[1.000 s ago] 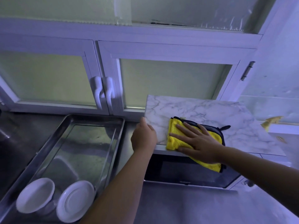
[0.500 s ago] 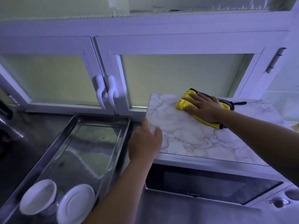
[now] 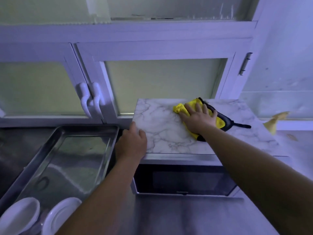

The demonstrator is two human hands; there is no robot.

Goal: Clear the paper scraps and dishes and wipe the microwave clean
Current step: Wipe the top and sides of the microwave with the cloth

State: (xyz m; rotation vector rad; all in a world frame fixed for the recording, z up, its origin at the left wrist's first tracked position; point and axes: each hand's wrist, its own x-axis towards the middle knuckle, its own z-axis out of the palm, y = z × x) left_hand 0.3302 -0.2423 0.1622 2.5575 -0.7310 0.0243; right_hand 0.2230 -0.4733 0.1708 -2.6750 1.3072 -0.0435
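Wiping the microwave [image 3: 186, 182] is, I judge, about midway. My right hand [image 3: 198, 117] lies flat with fingers spread, pressing the yellow cloth [image 3: 180, 108] onto the far part of its marbled top, while my left hand [image 3: 132, 143] grips the top's front-left corner. The door front is probably left to do. White cabinet doors [image 3: 160, 85] rise behind the steel counter [image 3: 186, 217]. A metal tray [image 3: 88, 128] beside the microwave holds a bowl [image 3: 18, 216] and plate [image 3: 59, 214], so the dishes seem cleared. A yellowish scrap [image 3: 274, 122], perhaps paper, lies to the right.
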